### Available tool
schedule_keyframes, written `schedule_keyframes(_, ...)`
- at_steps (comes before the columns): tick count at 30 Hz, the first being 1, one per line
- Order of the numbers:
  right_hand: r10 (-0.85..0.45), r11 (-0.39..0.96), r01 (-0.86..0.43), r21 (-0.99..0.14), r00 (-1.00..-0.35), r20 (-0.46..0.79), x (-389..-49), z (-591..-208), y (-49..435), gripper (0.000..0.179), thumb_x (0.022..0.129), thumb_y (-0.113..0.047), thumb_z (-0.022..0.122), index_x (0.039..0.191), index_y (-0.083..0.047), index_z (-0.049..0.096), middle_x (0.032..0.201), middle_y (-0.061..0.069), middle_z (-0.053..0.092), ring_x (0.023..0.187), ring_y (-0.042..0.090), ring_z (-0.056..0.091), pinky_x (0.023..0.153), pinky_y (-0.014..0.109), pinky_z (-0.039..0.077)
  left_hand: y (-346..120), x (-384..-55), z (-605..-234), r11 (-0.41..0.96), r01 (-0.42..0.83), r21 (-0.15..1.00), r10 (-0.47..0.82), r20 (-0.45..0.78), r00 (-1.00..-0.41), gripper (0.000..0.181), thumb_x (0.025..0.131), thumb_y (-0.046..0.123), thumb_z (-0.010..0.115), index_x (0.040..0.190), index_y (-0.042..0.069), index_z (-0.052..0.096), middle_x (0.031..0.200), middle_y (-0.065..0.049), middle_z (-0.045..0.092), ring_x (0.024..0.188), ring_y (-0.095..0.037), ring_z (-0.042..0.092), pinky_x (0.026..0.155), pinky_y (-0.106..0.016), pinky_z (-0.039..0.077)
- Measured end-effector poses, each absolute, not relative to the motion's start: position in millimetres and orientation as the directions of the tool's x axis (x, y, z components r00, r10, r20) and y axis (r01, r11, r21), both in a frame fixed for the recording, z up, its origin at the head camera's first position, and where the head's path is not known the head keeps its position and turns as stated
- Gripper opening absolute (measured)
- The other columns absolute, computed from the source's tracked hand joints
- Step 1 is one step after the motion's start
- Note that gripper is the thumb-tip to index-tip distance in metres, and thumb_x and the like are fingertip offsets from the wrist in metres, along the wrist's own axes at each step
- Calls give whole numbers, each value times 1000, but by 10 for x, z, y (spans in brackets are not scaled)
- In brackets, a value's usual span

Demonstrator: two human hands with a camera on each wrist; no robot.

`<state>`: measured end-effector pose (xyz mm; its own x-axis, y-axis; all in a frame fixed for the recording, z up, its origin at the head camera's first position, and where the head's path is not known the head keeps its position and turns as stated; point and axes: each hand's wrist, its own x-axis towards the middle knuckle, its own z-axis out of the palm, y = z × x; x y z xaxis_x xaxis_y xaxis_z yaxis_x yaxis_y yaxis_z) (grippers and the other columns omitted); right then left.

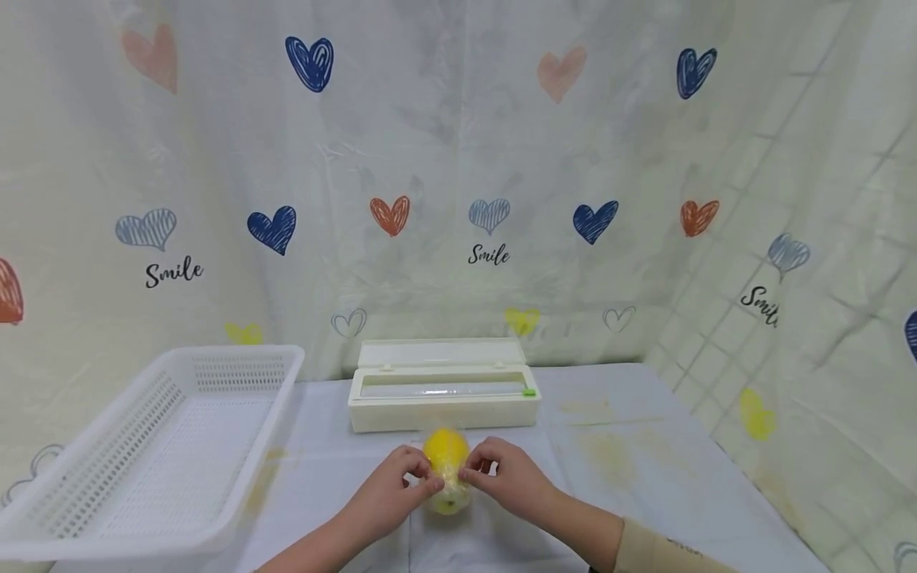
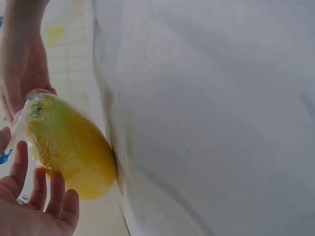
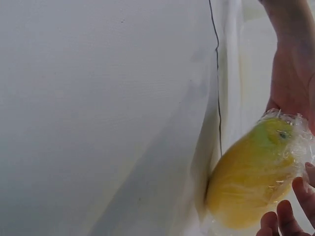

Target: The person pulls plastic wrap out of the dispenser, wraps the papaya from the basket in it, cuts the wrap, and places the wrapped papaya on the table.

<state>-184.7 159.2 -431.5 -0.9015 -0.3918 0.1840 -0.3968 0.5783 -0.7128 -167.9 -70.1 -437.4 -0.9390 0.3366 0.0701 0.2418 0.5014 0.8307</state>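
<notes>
A yellow fruit, mango-like and greenish at one end (image 1: 446, 447), lies on the table between both hands. Clear cling film (image 2: 44, 142) covers it, crinkled and bunched along the upper side. At the fruit's left, my left hand (image 1: 394, 485) pinches the film between thumb and forefinger, its other fingers loosely bent beside the fruit. From the opposite side my right hand (image 1: 512, 481) pinches the film too, thumb and forefinger close to the left hand's. The right wrist view shows the wrapped fruit (image 3: 246, 177) with the film gathered near the fingertips.
Behind the fruit stands a white cling film dispenser (image 1: 444, 415), lid raised, a roll inside and a green slider (image 1: 529, 392) at its right end. A white plastic basket (image 1: 247, 477) sits at the left. A heart-printed curtain (image 1: 430, 286) hangs behind the white-covered table (image 1: 645, 493).
</notes>
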Motion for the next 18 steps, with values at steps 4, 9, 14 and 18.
schedule_keyframes(4,-397,554,-376,-743,-903,161,-1841,-4355,1579,14,90,-31,74,81,-21,68,98,-2,59,93,19,56,69,23,49,-692,-1675,-4380,499,200,843,321,34,-947,23,93,37,69,86,16,62,121,-7,53,111,-28,54,90,-52,50)
schedule_keyframes(9,-391,516,-367,-774,-905,168,-1829,-4367,1558,19,91,-30,73,80,-17,64,118,8,59,110,33,56,73,28,57,-688,-1684,-4395,531,188,826,291,30,-956,26,93,35,69,82,14,58,134,-14,51,117,-33,54,90,-52,52)
schedule_keyframes(14,-376,526,-344,-777,-915,151,-1839,-4389,1557,22,89,-30,75,77,-16,63,117,6,59,110,33,56,77,34,59,-691,-1696,-4400,543,193,817,307,20,-952,26,92,33,71,80,14,58,127,-9,52,110,-28,56,91,-50,51)
schedule_keyframes(18,-389,509,-324,-798,-913,123,-1842,-4410,1573,19,88,-27,77,79,-15,65,116,5,57,110,30,54,76,30,57,-704,-1709,-4418,523,193,830,319,20,-948,26,89,35,74,81,16,59,124,-6,51,109,-26,55,89,-47,52)
